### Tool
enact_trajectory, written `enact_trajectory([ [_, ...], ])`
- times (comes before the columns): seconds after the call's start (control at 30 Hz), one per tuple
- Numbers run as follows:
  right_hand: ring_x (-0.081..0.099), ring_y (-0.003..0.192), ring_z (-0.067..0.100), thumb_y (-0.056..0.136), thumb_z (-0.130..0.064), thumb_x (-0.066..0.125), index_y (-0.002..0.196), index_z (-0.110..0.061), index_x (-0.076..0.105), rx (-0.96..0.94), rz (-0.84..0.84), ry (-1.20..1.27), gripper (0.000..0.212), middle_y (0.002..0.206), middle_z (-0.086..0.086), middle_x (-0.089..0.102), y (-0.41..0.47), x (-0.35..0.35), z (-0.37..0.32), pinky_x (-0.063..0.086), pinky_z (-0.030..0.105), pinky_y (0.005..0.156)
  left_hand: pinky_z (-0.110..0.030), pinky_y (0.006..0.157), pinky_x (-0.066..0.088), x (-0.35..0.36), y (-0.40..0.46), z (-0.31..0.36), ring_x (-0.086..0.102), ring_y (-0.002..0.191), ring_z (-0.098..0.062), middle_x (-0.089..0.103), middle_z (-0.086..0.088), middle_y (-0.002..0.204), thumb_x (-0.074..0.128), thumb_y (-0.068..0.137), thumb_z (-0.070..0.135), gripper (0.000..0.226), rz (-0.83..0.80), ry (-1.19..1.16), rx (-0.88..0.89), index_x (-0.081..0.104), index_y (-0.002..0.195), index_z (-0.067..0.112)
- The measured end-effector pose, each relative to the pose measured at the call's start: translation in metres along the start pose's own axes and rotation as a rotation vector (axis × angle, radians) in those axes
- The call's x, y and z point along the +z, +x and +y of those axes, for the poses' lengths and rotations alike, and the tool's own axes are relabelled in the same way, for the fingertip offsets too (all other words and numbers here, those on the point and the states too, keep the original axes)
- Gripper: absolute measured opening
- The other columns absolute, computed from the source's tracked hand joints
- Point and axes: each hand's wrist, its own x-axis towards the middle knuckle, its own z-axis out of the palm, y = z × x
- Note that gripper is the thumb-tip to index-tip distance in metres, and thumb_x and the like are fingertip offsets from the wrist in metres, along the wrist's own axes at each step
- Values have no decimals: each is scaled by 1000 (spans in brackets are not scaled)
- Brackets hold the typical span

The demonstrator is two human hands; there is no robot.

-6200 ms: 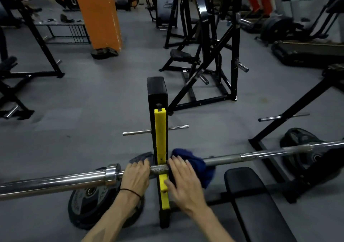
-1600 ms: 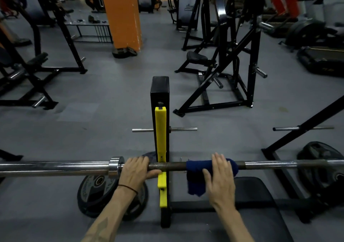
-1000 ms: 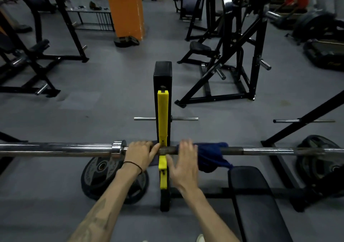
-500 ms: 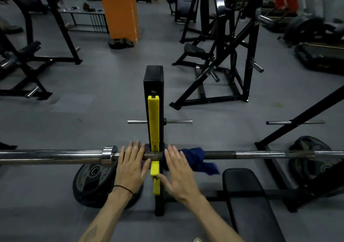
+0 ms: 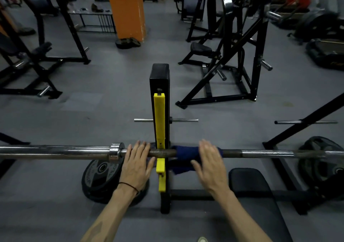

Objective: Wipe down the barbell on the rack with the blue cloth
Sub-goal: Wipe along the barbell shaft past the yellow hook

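The barbell (image 5: pixel 260 153) is laid level across the near part of the scene, from the left edge to the right edge, and is carried on the yellow hook (image 5: pixel 160 148) of the black rack post (image 5: pixel 159 78) at the middle. A bright collar (image 5: pixel 116 151) is seen on the bar left of the post, with the thicker sleeve (image 5: pixel 54 152) running out to the left.

The cloth (image 5: pixel 186 153), dark blue, is draped over the bar just right of the post, and a fold of it hangs down on the near side. It is pressed against the bar by the right hand (image 5: pixel 209 165), whose fingers are laid straight over the top of the cloth, with the thumb spread out to the left on the hanging fold.

The left hand (image 5: pixel 136 165) is laid flat on the bare bar between the collar and the post, fingers straight and close together; nothing is gripped by it. A thin black band (image 5: pixel 128 185) is worn on that wrist.

Under the bar a plate (image 5: pixel 100 174) is seen lying on the grey floor (image 5: pixel 93 115) at the left, and another plate (image 5: pixel 323 163) at the right. A black bench pad (image 5: pixel 260 204) is placed near and right of the post. Farther off, an orange pillar (image 5: pixel 126 9) and black machine frames (image 5: pixel 232 55) are seen.
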Motion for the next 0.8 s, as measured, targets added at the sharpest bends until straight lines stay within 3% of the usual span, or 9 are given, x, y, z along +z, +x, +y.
enact_trajectory([
  [0.13, 10, 157, 24, 105, -62, 20, 158, -5, 26, 483, 79, 208, 79, 167, 12, 21, 9, 8, -60, 4, 44, 127, -49, 122, 19, 3, 2, 1, 51, 133, -31, 61, -12, 137, 35, 102, 47, 58, 30, 22, 4, 58, 138, 8],
  [0.23, 3, 157, 20, 104, -65, 24, 161, -8, 19, 146, -110, 232, 80, 169, 8, 11, 9, 15, -105, 2, 41, 127, -48, 123, 19, 9, 1, 0, 54, 128, -32, 63, -13, 130, 37, 102, 46, 56, 70, 19, -3, 61, 133, 6],
  [0.33, 13, 156, 17, 106, -58, 34, 160, -10, 25, -165, -139, 105, 73, 168, 6, 18, 6, 5, -46, 20, 44, 124, -51, 123, 20, 12, 2, 1, 53, 130, -32, 63, -13, 131, 35, 102, 46, 57, 85, 6, 7, 61, 133, 6],
  [0.43, 18, 156, 21, 107, -54, 31, 159, -7, 28, 119, 16, 50, 70, 167, 7, 21, -7, -7, -4, 16, 42, 126, -53, 122, 20, 14, 2, 0, 51, 134, -33, 61, -14, 136, 33, 102, 48, 61, 93, 27, 29, 58, 137, 5],
  [0.5, 8, 157, 21, 106, -60, 23, 160, -6, 21, 396, 52, 124, 76, 169, 8, 14, -2, -1, -34, 4, 40, 128, -55, 121, 22, 15, 5, 0, 53, 131, -34, 62, -14, 133, 34, 102, 50, 63, 98, 45, 38, 59, 137, 4],
  [0.57, -2, 157, 19, 104, -67, 18, 161, -8, 14, 404, -17, 233, 82, 170, 8, 6, 11, 11, -77, -2, 40, 127, -55, 118, 28, 15, 9, 0, 60, 118, -33, 65, -12, 117, 36, 100, 53, 62, 107, 58, 47, 64, 128, 5],
  [0.63, 1, 157, 19, 104, -66, 22, 161, -8, 16, 135, -124, 212, 82, 170, 8, 9, 11, 14, -94, 2, 41, 127, -52, 110, 38, 15, 12, -3, 60, 96, -31, 61, -8, 98, 37, 100, 56, 58, 127, 58, 70, 67, 113, 7],
  [0.7, 6, 157, 16, 105, -62, 30, 161, -11, 19, -83, -182, 139, 77, 169, 5, 12, 10, 4, -64, 12, 42, 125, -44, 88, 46, 12, 20, -6, 55, 80, -26, 56, -3, 86, 36, 99, 62, 57, 123, 39, 93, 64, 99, 13],
  [0.8, 16, 156, 18, 105, -55, 35, 159, -11, 28, -57, -82, 47, 70, 167, 6, 24, -3, -7, 0, 21, 44, 124, -36, 61, 42, 12, 34, -9, 50, 59, -22, 51, 1, 68, 27, 97, 72, 65, 107, 39, 123, 58, 80, 18],
])
